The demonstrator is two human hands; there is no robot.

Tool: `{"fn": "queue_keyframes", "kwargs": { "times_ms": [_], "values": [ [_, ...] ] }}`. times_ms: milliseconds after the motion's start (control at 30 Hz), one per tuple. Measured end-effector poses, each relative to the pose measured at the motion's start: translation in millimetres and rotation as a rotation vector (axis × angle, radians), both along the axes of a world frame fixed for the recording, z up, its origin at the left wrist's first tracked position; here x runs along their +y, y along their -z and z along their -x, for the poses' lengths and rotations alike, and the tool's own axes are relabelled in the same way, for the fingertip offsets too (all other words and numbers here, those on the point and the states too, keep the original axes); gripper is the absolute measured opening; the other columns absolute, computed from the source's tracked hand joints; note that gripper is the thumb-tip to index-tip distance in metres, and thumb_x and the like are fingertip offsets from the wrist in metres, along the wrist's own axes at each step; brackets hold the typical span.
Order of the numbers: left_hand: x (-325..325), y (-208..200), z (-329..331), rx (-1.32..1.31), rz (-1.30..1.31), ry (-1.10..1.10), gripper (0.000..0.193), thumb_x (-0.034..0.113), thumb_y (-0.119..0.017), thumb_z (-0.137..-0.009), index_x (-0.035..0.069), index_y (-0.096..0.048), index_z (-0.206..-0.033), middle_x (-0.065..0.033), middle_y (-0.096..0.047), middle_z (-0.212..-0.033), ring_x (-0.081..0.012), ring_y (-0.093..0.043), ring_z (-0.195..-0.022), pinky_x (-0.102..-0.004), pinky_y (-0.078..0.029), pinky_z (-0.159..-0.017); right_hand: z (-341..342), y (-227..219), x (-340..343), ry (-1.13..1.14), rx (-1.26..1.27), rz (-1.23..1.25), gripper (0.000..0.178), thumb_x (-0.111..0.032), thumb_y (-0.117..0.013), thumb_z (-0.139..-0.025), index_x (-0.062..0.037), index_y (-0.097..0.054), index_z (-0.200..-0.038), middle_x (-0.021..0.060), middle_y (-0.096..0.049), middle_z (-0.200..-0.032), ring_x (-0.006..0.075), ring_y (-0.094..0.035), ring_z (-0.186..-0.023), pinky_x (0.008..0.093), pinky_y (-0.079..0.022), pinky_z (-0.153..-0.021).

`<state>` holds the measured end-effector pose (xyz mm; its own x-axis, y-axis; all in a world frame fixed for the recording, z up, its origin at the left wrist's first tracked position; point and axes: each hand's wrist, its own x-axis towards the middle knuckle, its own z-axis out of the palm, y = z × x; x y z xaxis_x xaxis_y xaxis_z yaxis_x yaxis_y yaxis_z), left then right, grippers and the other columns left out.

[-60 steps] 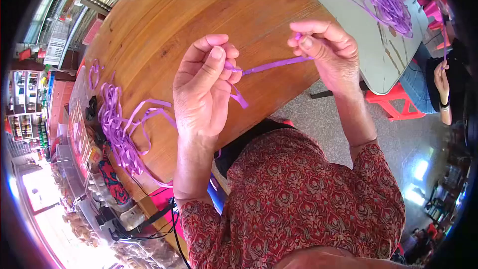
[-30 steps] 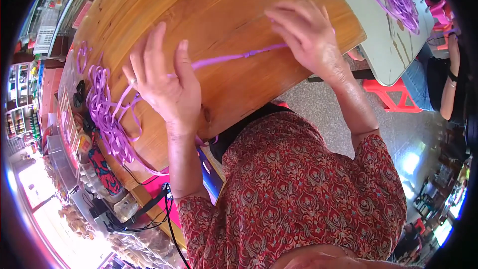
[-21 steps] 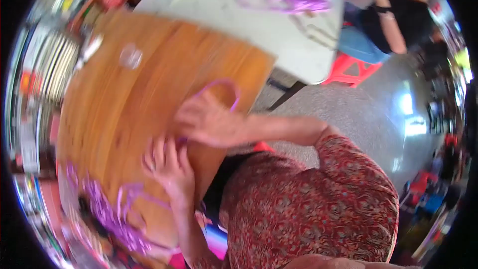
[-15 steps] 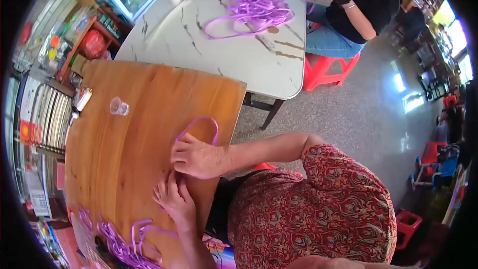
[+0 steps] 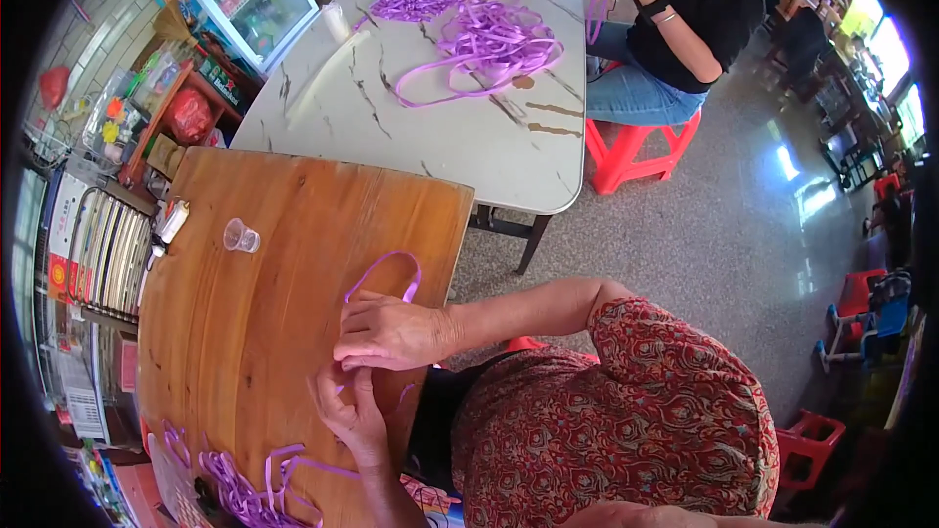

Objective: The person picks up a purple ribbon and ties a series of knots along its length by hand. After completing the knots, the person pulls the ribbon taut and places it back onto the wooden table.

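Both the left hand and right hand have dropped to the wooden table, pressing the purple strip there.

Both hands, left and right, seemingly pinched, touching.

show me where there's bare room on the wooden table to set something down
The widest bare patch on the wooden table lies between the clear plastic cup and the purple strip loop, reaching to the far edge. Another runs left of both hands, below the cup. It is crowded at the near corner, where the pile of purple strips lies, and around the hands.
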<state>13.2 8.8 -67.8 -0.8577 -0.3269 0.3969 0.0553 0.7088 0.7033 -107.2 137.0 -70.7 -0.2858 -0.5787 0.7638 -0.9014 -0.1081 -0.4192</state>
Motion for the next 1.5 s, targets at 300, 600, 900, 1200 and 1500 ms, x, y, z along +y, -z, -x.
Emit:
{"fn": "queue_keyframes", "kwargs": {
  "times_ms": [300,600,900,1200,1500],
  "values": [
    [31,-27,2,0.110,-0.684,-0.064,0.020,0.011,-0.053,-0.092,0.000,-0.055,-0.108,-0.0037,-0.056,-0.090,-0.0097,-0.051,-0.077,-0.0228,-0.042,-0.066,-8,-15,-6,-0.057,-0.138,0.250,0.012,-0.018,-0.064,-0.080,-0.0100,-0.056,-0.084,0.0040,-0.055,-0.077,0.0245,-0.054,-0.080,0.0388,-0.040,-0.071],
    [12,-22,-11,-0.034,-0.847,0.003,0.013,0.012,-0.056,-0.090,0.004,-0.058,-0.100,0.0025,-0.051,-0.074,-0.0032,-0.034,-0.057,-0.0196,-0.028,-0.052,-8,-7,3,-0.044,-0.035,0.127,0.015,-0.019,-0.065,-0.075,-0.0112,-0.055,-0.083,0.0023,-0.053,-0.080,0.0238,-0.052,-0.085,0.0381,-0.039,-0.071],
    [11,-24,-16,-0.055,-0.904,0.133,0.015,0.010,-0.061,-0.087,0.001,-0.057,-0.099,-0.0003,-0.053,-0.075,-0.0053,-0.038,-0.055,-0.0205,-0.030,-0.051,-3,-19,17,-0.070,0.213,0.061,0.018,-0.022,-0.064,-0.072,-0.0104,-0.058,-0.084,0.0028,-0.052,-0.081,0.0226,-0.052,-0.088,0.0363,-0.038,-0.069],
    [-11,-35,-25,-0.161,-0.785,0.246,0.011,0.003,-0.061,-0.084,0.001,-0.062,-0.095,-0.0027,-0.055,-0.073,-0.0088,-0.046,-0.058,-0.0225,-0.037,-0.054,2,-40,22,-0.183,0.364,0.043,0.016,-0.021,-0.062,-0.075,-0.0080,-0.053,-0.074,0.0029,-0.049,-0.075,0.0211,-0.052,-0.082,0.0364,-0.039,-0.070],
    [-27,-94,-64,-0.127,-0.048,0.014,0.023,-0.002,-0.061,-0.085,0.001,-0.062,-0.108,-0.0079,-0.064,-0.088,-0.0176,-0.060,-0.083,-0.0281,-0.049,-0.078,38,-71,83,-0.052,0.259,0.031,0.017,-0.018,-0.068,-0.077,-0.0081,-0.056,-0.082,0.0040,-0.054,-0.081,0.0222,-0.055,-0.086,0.0374,-0.042,-0.073]
  ]
}}
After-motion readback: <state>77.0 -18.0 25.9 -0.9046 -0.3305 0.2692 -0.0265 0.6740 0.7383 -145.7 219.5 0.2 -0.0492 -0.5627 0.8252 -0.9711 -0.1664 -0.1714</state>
